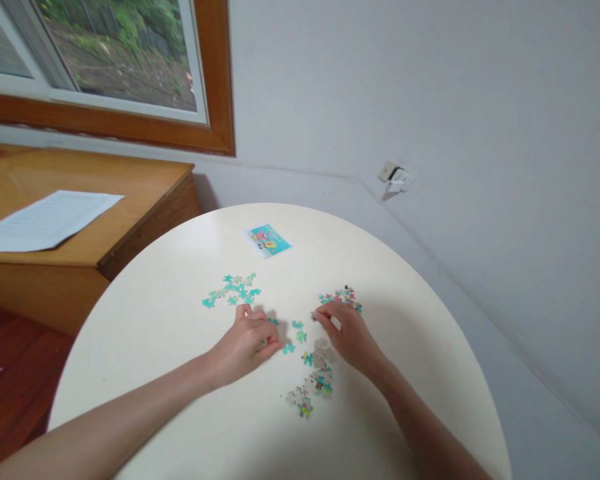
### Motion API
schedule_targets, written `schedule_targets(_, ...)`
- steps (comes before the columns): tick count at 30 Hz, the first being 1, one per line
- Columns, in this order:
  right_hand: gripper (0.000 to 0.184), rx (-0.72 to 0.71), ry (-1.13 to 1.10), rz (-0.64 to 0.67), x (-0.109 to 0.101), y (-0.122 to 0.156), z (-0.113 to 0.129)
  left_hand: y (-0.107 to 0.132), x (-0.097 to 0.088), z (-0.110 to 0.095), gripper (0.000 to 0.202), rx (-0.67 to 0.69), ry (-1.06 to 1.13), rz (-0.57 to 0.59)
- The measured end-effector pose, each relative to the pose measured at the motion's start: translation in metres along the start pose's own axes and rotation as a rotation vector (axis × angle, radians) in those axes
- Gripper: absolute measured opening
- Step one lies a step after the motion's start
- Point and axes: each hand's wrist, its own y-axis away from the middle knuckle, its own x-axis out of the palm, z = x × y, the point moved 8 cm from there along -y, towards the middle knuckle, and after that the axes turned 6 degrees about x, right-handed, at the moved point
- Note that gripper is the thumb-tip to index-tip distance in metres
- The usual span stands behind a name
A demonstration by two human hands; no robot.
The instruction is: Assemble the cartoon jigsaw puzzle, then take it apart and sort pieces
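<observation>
Small jigsaw pieces lie scattered on a round cream table. My left hand rests on the table with fingers curled, a pale piece showing under the fingertips. My right hand pinches a small piece at its fingertips, right beside a multicoloured cluster of pieces. A teal cluster lies just beyond my left hand. A few loose teal pieces sit between the hands. More pieces, some face down, lie nearer to me beside my right wrist.
A small picture card lies near the table's far edge. A wooden desk with a sheet of paper stands at the left under a window. White walls meet behind the table, with a wall socket.
</observation>
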Motion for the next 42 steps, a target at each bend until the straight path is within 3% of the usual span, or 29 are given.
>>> schedule_targets(4, 0.028, 0.210, 0.023, 0.066, -0.018, -0.006, -0.045, 0.000, 0.002, 0.002, 0.025, -0.007, 0.003, 0.002)
schedule_targets(9, 0.029, 0.228, 0.057, 0.226, -0.010, -0.003, -0.067, 0.001, 0.005, 0.002, 0.025, 0.001, -0.003, 0.010)
schedule_targets(15, 0.022, 0.291, 0.062, 0.253, -0.006, 0.000, -0.070, 0.000, 0.003, 0.004, 0.026, -0.008, -0.014, 0.004)
schedule_targets(27, 0.019, 0.352, 0.195, 0.165, -0.016, -0.001, -0.068, 0.000, 0.002, 0.005, 0.027, -0.004, -0.030, -0.002)
schedule_targets(42, 0.019, 0.326, 0.229, 0.143, -0.019, -0.002, -0.061, 0.001, 0.003, 0.007, 0.029, -0.016, -0.050, 0.001)
